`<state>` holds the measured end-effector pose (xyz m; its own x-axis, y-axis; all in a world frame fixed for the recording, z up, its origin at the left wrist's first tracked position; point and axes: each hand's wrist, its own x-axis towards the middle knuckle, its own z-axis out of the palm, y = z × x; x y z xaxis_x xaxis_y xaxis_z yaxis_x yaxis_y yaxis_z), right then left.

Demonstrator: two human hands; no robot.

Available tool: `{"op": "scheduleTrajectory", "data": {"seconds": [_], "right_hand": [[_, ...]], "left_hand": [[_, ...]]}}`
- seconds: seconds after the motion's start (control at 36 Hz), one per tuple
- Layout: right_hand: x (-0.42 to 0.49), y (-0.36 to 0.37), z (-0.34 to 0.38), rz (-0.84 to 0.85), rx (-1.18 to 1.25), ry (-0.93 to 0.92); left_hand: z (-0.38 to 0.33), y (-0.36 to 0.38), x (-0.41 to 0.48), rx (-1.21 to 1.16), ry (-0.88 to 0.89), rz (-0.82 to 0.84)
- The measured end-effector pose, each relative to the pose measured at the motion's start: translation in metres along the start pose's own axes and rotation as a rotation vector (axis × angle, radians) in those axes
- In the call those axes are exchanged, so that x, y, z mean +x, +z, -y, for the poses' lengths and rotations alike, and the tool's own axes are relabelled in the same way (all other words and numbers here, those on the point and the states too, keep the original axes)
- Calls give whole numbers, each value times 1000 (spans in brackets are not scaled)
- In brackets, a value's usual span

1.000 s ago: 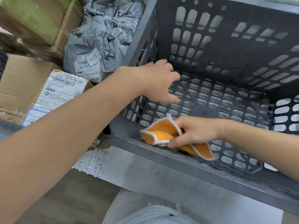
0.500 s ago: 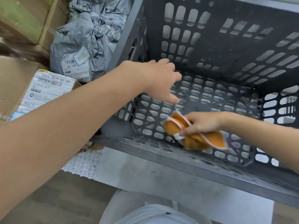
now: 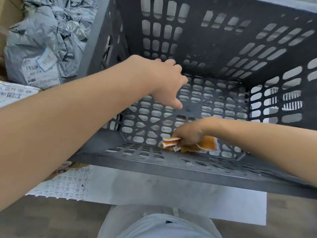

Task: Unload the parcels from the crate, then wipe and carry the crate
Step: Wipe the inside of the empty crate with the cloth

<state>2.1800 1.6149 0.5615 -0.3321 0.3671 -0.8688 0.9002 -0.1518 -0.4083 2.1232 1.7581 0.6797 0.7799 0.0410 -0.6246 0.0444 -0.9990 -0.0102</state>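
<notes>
Crate [image 3: 171, 170]: grey parcel [image 3: 42, 40] is seen just beside its left wall.
Right grip [image 3: 188, 133]: orange cloth [image 3: 207, 143] is clenched and pressed onto crate floor, near front wall.
Left grip [image 3: 164, 83]: released, fingers relaxed over crate interior; contact possibly none.

The left hand [image 3: 164, 81] extends forward, palm down, fingers relaxed and holding nothing. The right hand [image 3: 188, 134] reaches in from the right, fingers curled around the cloth [image 3: 207, 143].
</notes>
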Motion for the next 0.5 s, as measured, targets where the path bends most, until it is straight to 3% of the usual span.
{"op": "scheduleTrajectory", "data": {"seconds": [0.5], "right_hand": [[-105, 55, -74, 276, -204, 518]], "left_hand": [[-53, -17, 38, 92, 203, 24]]}}
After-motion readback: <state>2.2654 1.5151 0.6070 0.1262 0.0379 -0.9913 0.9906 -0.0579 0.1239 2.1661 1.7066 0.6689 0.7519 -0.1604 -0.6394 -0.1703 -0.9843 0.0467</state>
